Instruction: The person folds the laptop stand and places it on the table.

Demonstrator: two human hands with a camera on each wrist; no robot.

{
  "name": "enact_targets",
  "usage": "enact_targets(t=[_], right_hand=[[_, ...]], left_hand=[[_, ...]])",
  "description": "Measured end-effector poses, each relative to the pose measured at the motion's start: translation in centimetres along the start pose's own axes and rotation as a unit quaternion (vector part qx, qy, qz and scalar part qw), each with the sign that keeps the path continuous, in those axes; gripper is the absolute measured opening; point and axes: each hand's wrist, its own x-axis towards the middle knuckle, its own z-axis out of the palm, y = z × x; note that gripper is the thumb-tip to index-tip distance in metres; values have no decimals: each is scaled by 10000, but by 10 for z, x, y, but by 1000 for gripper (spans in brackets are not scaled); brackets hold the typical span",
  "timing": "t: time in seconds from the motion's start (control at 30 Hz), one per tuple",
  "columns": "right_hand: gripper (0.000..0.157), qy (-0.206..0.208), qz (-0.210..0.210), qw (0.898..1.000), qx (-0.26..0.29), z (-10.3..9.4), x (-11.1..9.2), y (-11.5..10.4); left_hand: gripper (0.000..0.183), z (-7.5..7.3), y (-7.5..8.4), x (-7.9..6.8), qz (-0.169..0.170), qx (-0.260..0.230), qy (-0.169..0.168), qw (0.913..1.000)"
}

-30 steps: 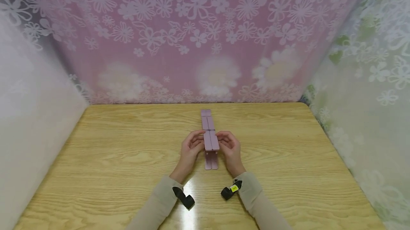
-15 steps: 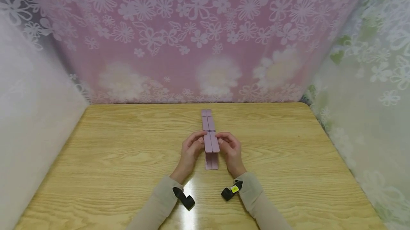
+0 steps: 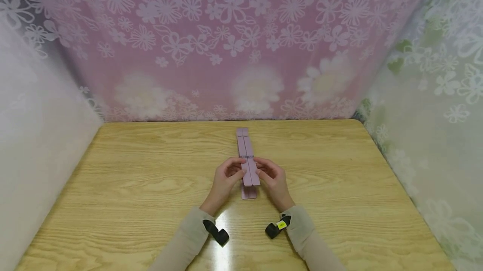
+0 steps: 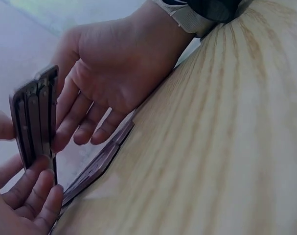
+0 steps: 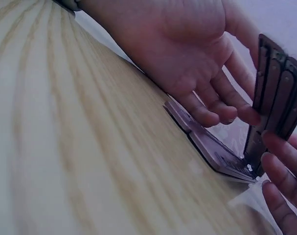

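A pink folding stand (image 3: 250,174) with two narrow slats side by side lies lengthwise at the middle of the table. Its near panel is raised on a hinge above a lower part, whose end (image 3: 249,194) shows beneath. My left hand (image 3: 224,183) pinches the raised panel's left edge with thumb and fingers. On the opposite edge, my right hand (image 3: 276,182) pinches it likewise. Both wrist views show the panel's dark slotted underside (image 4: 34,117) standing steeply above the base part (image 5: 212,144) on the table. Each hand's lower fingers lie loosely curled below the panel.
The wood-grain table (image 3: 151,195) reaches a pink floral curtain (image 3: 211,44) at the back. Pale floral sheets flank it at the left (image 3: 41,107) and right (image 3: 426,136). Black camera straps (image 3: 216,232) sit on both cuffs.
The raised panel's near end has come toward me. Both thumbs have moved from beside or beneath the panel onto its edges, and the right wrist has shifted slightly right.
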Motion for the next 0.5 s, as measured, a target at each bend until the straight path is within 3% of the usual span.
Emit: enact_targets(t=[0.27, 0.4, 0.5], right_hand=[[33, -30, 524, 9953, -818, 4, 0, -8], [30, 63, 659, 9901, -1239, 8, 1, -9], [29, 173, 745, 9861, -1476, 11, 0, -11]], left_hand=[[24, -6, -26, -4, -190, 1081, 301, 9935], [22, -7, -28, -4, -213, 1347, 246, 9904], [25, -6, -20, -5, -262, 1493, 201, 9882]])
